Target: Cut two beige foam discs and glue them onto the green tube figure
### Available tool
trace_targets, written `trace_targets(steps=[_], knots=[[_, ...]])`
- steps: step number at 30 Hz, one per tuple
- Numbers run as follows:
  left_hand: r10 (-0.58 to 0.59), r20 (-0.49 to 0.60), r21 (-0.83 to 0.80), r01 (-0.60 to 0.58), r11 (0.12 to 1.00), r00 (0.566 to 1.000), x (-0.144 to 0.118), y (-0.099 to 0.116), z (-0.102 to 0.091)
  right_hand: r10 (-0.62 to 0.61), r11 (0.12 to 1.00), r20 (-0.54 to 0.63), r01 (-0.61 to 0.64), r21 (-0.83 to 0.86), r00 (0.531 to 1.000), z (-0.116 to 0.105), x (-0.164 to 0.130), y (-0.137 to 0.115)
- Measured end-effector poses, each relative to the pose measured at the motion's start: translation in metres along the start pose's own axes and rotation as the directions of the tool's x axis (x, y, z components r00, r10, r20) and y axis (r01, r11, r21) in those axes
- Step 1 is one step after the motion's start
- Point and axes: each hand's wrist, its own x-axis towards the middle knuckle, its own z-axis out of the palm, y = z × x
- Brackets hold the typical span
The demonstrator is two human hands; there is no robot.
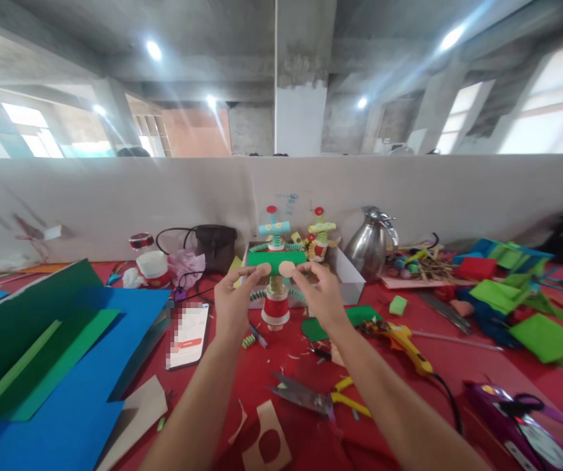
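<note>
Head view: pinching small tan discs against the green bar of a paper figure, left hand and right hand each nipping one, just before the white box.

Bright, streaky glare; blurred edges

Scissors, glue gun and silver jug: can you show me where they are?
scissors [305, 394], head view, on the dark blades.
glue gun [406, 340], head view, on its yellow body.
silver jug [367, 248], head view, on its shiny belly.
</note>
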Motion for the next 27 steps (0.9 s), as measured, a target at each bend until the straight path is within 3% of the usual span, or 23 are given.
trace_targets(steps=[5, 14, 27], knots=[[0.025, -0.023, 0.009, -0.025, 1.000, 0.999, 0.004, -0.006, 0.003, -0.012, 0.999, -0.050, 0.010, -0.038, 0.999, 0.003, -0.001, 0.001], [0.234, -0.064, 0.194, -0.218, 0.956, 0.970, 0.008, -0.022, 0.001, -0.033, 0.998, -0.156, 0.025, -0.056, 0.987, 0.008, -0.002, 0.001], [0.259, -0.047, 0.229, -0.243, 0.943, 0.965, 0.011, -0.025, 0.001, -0.005, 0.999, -0.203, -0.005, -0.049, 0.979, 0.012, 0.000, 0.006]])
